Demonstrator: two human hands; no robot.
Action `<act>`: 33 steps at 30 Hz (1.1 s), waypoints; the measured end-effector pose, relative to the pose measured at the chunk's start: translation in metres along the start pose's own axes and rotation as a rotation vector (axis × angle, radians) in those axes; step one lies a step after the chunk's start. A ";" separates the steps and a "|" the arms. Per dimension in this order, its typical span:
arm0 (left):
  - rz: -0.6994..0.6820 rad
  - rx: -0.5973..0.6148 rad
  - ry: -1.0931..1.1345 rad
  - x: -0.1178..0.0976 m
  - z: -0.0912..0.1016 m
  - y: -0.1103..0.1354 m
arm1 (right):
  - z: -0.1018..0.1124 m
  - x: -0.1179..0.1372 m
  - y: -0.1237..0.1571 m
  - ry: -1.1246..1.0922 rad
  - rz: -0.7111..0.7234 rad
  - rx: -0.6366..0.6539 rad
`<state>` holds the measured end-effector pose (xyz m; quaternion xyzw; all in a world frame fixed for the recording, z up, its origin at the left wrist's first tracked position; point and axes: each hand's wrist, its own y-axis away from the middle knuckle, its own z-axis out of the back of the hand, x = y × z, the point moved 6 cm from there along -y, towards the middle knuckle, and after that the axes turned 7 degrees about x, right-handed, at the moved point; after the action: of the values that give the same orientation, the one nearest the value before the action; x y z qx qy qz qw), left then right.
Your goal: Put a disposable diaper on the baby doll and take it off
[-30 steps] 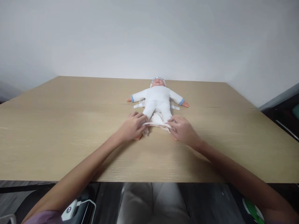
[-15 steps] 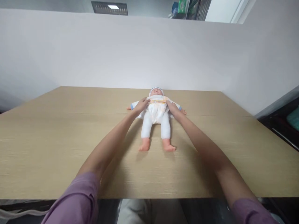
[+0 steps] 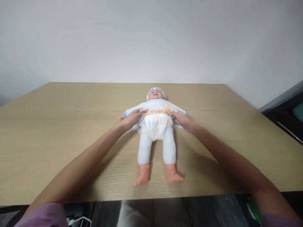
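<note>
I logged one white-clad doll point(image 3: 154, 104), lying face up on the wood-toned table point(image 3: 54, 132), head toward twelve o'clock, bare feet point(image 3: 142, 175) toward six. One diaper point(image 3: 158, 124) lay across its hips at dial centre. Left hand point(image 3: 134, 118) rested at the diaper's ten o'clock, right hand point(image 3: 181, 119) at two, fingers at the waistband; whether pinching or merely pressing, I could not tell.
</note>
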<state>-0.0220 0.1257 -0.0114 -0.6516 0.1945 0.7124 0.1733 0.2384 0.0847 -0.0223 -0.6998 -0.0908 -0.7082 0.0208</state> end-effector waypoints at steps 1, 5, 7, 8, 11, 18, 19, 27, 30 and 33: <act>0.013 0.005 0.005 0.000 0.001 0.002 | 0.006 0.004 0.006 -0.008 -0.010 -0.003; 0.025 -0.099 0.016 -0.005 0.021 0.000 | 0.047 0.014 0.021 0.112 -0.028 -0.133; -0.009 -0.164 -0.029 -0.014 0.032 0.000 | 0.065 0.008 0.029 0.209 -0.037 -0.202; -0.035 -0.186 -0.072 -0.021 0.036 0.001 | 0.071 0.004 0.034 0.268 -0.030 -0.228; -0.157 -0.232 -0.288 -0.051 0.030 0.011 | 0.072 -0.012 0.052 0.536 0.055 -0.283; -0.497 -0.027 -0.857 -0.094 -0.067 0.009 | 0.051 -0.024 0.071 1.043 0.279 -0.269; -0.504 0.010 -0.944 -0.092 -0.080 0.004 | 0.054 -0.025 0.070 1.034 0.245 -0.273; -0.461 0.008 -1.184 -0.068 -0.107 -0.011 | 0.068 -0.031 0.062 0.811 0.090 -0.206; -0.465 0.020 -1.178 -0.063 -0.107 -0.012 | 0.068 -0.018 0.062 0.651 0.099 -0.132; -0.451 0.050 -1.179 -0.060 -0.107 -0.015 | 0.063 0.005 0.053 0.494 0.114 -0.102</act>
<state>0.0833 0.0848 0.0393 -0.1701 -0.0591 0.8930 0.4126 0.3090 0.0430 -0.0120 -0.5099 -0.0075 -0.8589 0.0471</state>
